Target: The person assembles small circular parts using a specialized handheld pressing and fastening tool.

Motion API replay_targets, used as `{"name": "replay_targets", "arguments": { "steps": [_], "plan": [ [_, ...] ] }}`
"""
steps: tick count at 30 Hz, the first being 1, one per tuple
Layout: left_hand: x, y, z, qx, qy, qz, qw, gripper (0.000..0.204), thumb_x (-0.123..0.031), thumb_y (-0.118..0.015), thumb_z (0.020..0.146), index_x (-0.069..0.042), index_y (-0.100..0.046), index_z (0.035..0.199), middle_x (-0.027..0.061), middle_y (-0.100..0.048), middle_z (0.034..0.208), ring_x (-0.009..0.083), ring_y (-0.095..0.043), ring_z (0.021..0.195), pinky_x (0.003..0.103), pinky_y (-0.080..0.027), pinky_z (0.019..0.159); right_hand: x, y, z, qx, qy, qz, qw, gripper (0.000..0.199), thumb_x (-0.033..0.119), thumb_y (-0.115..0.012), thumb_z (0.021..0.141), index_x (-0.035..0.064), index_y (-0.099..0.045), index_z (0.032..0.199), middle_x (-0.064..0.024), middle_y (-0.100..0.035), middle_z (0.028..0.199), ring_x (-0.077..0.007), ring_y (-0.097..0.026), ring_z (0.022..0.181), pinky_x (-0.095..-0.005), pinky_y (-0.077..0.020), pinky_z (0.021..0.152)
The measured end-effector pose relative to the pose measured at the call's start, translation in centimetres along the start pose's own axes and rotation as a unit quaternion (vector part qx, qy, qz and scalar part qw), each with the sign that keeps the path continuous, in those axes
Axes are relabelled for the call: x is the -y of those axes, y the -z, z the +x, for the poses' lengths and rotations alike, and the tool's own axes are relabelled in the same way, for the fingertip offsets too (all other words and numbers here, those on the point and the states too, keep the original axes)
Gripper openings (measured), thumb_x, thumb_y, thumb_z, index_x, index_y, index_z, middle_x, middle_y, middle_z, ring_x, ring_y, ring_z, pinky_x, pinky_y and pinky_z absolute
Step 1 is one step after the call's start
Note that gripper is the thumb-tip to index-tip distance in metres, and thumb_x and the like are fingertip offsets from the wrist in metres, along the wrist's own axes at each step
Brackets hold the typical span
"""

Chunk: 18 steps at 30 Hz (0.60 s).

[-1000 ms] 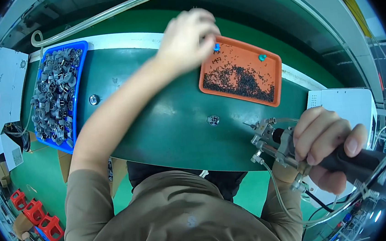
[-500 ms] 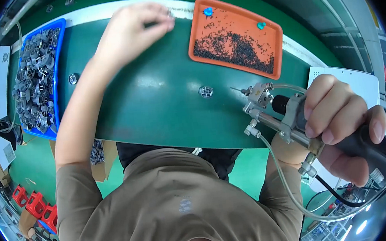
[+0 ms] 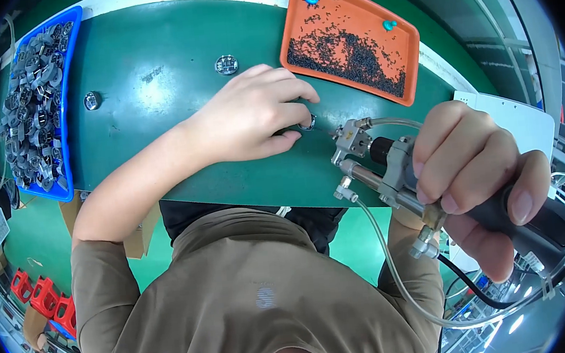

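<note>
My left hand [image 3: 260, 114] is over the middle of the green bench, its thumb and fingertips closed round a small round dark part [image 3: 309, 122], mostly hidden behind them. In my right hand [image 3: 474, 176] is a black and metal power screwdriver [image 3: 394, 183] with fittings and hoses, my fingers wrapped round its body. Its thin tip points left, close to the part at my left fingertips. A similar round part [image 3: 226, 64] with a clear top lies on the bench beyond my left hand. Another such part [image 3: 92, 100] lies farther left.
An orange tray [image 3: 413, 61] of small black screws, with two blue-green pieces, sits at the back right. A blue bin [image 3: 66, 162] heaped with grey and black parts stands at the left. A clear hose [image 3: 395, 271] loops below the screwdriver. Red stools [image 3: 44, 296] stand on the floor.
My left hand has come from the bench's far edge to the part near the screwdriver tip. A round part now shows beyond that hand. The screwdriver has shifted slightly left.
</note>
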<state>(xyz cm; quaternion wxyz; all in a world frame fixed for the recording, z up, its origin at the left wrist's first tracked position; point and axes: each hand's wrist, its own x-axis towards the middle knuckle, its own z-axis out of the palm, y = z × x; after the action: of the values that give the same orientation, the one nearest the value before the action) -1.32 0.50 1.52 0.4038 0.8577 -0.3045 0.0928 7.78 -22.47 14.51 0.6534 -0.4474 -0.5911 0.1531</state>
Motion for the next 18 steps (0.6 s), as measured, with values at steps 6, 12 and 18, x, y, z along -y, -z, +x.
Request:
{"name": "replay_targets", "arguments": {
  "steps": [6,12,18],
  "plan": [
    [0.7,-1.2,-0.4,-0.011,-0.001,-0.002,1.0,0.015,-0.013,-0.082,0.078,-0.008,-0.076,0.091,0.0019,-0.073,0.107,0.0238,-0.066,0.101,0.039,-0.051,0.091,0.3,-1.0,1.3,0.015,-0.055,-0.026,0.998,0.059,0.056,-0.075,0.093,0.0172,-0.052,0.13,0.0007,-0.061,0.08,-0.0126,-0.061,0.059,-0.0295,-0.0452,0.061],
    [0.9,-1.3,-0.4,-0.016,-0.003,-0.007,1.0,0.015,-0.014,-0.082,0.079,-0.007,-0.078,0.092,0.0006,-0.074,0.104,0.0215,-0.066,0.095,0.037,-0.051,0.089,0.1,-1.5,1.6,0.024,-0.094,-0.047,0.994,0.059,0.057,-0.076,0.092,0.0167,-0.053,0.129,0.0004,-0.06,0.08,-0.0121,-0.062,0.059,-0.0284,-0.0452,0.06],
    [0.9,-1.4,-0.3,-0.02,-0.011,0.0,1.0,0.013,-0.013,-0.081,0.08,-0.007,-0.078,0.091,0.0005,-0.074,0.104,0.0208,-0.065,0.094,0.037,-0.051,0.088,-0.9,-1.0,1.4,0.09,-0.053,-0.019,0.994,0.058,0.056,-0.076,0.092,0.0175,-0.054,0.129,0.001,-0.06,0.079,-0.0122,-0.062,0.06,-0.0283,-0.045,0.06]
  ]
}}
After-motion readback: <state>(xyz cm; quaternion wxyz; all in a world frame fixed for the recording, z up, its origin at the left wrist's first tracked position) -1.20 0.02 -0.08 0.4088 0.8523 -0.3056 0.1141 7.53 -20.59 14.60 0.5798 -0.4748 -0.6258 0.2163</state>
